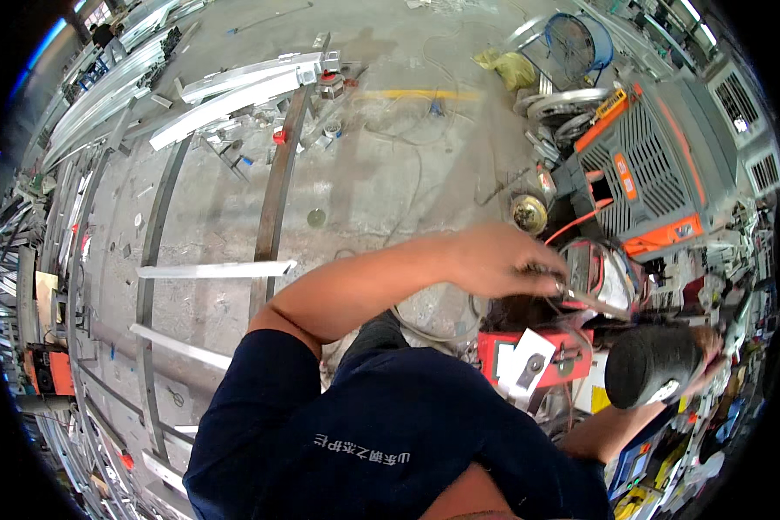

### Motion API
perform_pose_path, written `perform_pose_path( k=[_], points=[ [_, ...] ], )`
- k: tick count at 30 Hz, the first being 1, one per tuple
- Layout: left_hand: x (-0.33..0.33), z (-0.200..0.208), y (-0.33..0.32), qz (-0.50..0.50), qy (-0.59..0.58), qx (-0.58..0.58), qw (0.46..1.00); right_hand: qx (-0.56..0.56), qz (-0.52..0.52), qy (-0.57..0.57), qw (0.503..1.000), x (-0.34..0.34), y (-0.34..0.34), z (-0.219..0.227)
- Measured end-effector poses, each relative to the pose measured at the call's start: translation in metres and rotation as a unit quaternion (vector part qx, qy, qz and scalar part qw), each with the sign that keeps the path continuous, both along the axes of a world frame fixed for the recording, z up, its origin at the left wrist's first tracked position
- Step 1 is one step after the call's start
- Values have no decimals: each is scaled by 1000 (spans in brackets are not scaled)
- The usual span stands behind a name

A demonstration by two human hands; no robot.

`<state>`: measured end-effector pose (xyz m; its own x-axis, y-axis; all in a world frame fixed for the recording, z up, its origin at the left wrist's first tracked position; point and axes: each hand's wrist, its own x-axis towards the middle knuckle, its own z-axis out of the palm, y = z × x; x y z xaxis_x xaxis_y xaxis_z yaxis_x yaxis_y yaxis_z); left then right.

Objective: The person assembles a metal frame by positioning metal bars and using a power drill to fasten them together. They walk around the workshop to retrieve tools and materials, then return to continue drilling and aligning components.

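My left arm reaches across to the right. My left hand [516, 264], smeared by motion, is closed with its fingertips on a thin flat metal piece [598, 303] above the red machines. Below that hand stands a red box-shaped machine [485, 351] with a pale plate [524, 364] on its front. At the right my right hand [711, 351] grips a black, rounded, mesh-textured thing [650, 368] with a small white mark. That thing hides most of the fingers, and its kind is unclear. Another red machine [585, 269] sits just beyond my left hand.
A large grey and orange machine [654, 165] stands at the right, with a blue round fan [578, 43] behind it. Long steel beams [277, 191] lie across the floor at the left, bearing white metal profiles [234, 95]. Cables [420, 173] trail over the floor. A person [108, 42] is far left.
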<state>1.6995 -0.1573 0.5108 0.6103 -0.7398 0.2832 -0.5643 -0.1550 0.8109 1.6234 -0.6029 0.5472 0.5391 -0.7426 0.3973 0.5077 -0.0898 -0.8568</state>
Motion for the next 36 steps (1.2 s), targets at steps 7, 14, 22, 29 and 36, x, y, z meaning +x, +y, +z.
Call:
perform_pose_path(
  k=[7,14,22,29,36],
  points=[
    [123,-68,14,-69,135,82,985,12,431,-127,893,117,41,-16],
    [219,-133,59,-87,287,52,953,244,395,-33,885,266,113,-76],
    [383,-136,65,34,380,40,923,310,487,-4,817,519,134,-117],
    [480,-143,87,154,471,-68,866,336,519,35,785,717,215,-89],
    [590,-170,146,189,370,-161,895,277,550,51,786,862,289,-90]
  ],
)
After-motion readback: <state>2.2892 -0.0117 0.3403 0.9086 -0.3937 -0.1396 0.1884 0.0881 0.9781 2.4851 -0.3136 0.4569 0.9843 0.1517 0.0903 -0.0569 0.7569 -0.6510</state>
